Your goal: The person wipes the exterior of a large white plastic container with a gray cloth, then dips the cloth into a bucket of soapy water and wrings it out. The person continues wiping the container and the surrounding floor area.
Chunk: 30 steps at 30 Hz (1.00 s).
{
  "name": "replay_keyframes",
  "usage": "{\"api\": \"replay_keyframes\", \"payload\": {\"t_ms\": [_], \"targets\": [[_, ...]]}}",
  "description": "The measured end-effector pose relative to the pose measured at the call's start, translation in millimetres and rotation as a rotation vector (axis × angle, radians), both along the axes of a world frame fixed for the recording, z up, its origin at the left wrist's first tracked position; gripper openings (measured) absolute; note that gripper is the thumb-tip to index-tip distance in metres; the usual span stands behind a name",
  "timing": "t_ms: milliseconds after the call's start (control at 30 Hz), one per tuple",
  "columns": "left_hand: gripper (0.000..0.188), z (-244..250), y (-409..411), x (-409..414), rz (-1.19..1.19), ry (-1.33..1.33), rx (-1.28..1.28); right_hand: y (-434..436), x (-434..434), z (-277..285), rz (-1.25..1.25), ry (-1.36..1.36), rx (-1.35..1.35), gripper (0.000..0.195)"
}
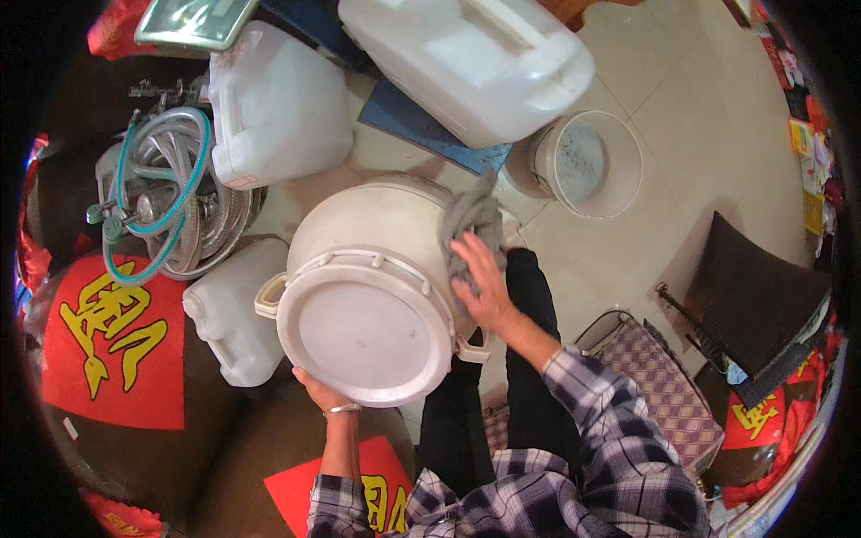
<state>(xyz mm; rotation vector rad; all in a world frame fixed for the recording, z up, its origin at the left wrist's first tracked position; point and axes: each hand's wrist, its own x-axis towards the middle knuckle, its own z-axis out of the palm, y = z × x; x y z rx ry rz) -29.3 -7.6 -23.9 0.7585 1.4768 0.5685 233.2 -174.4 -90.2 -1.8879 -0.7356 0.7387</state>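
Observation:
Before me is a white plastic drum (366, 215), tilted so that its round screw lid (363, 343) faces me. A handle juts out on either side of the lid. My left hand (319, 390) supports the lid's lower left rim, its fingers partly hidden behind the drum. Against the drum's right side, my right hand (483, 286) presses a crumpled grey cloth (471, 215), with the fingers spread over it. A bucket (622, 168) of foamy water stands on the floor beyond the cloth.
Two large white jerrycans (289, 107) (471, 60) stand ahead, one near a blue board (430, 128). Coiled clear hoses (181, 195) and a smaller jerrycan (239, 313) are to the left. Dark jars with red paper (155, 336) sit lower left. A checked bag (662, 390) and dark cushion (757, 296) are right.

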Motion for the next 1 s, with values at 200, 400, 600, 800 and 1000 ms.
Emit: {"api": "replay_keyframes", "payload": {"t_ms": [200,400,600,800,1000], "targets": [[0.065,11.6,-2.4,14.7,-0.021,0.233,0.071,-1.4,-16.2,11.9,0.0,0.009,0.006,0.053],[0.065,0.0,-0.4,9.6,-0.042,0.14,0.091,83.3,36.8,4.3,0.138,-0.127,-0.018,0.036],[0.072,6.5,-4.4,18.0,-0.001,0.181,0.048,33.6,6.6,22.3,0.009,-0.095,0.094,0.037],[0.073,3.1,2.8,10.2,-0.013,0.173,0.055,-44.3,-14.4,36.1,0.053,0.046,0.047,0.038],[0.073,-15.1,12.4,-6.5,-0.008,0.217,0.082,-50.7,7.4,78.5,-0.188,0.646,0.137,0.029]]}}
